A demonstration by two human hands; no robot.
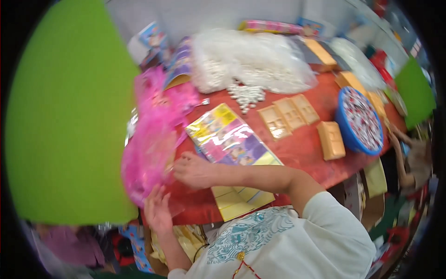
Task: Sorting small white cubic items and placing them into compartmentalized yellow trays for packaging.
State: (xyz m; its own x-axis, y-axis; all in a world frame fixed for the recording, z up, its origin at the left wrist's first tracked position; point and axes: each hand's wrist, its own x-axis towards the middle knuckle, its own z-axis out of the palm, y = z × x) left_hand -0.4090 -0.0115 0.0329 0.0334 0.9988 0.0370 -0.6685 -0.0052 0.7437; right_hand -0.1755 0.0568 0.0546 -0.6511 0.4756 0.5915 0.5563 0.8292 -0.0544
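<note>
My left hand [158,210] is at the lower end of a pink translucent plastic bag [146,151], its fingers extended and apart, with nothing visible in them. My right hand [194,171] reaches across to the left, beside the bag's right edge. Its fingers are curled together; whatever they may grip is hidden. Just right of that hand lie glossy printed sheets [232,137] in yellow, pink and purple. Under my right forearm are plain yellow panels [244,200] at the table's near edge.
On the red table [302,151] are a clear bag of white pieces [260,60], loose white beads [246,95], orange trays [288,116], an orange block [331,140] and a blue basin [360,121] of small wrapped pieces. A green panel [69,116] stands left. Another person's arms [402,153] show at right.
</note>
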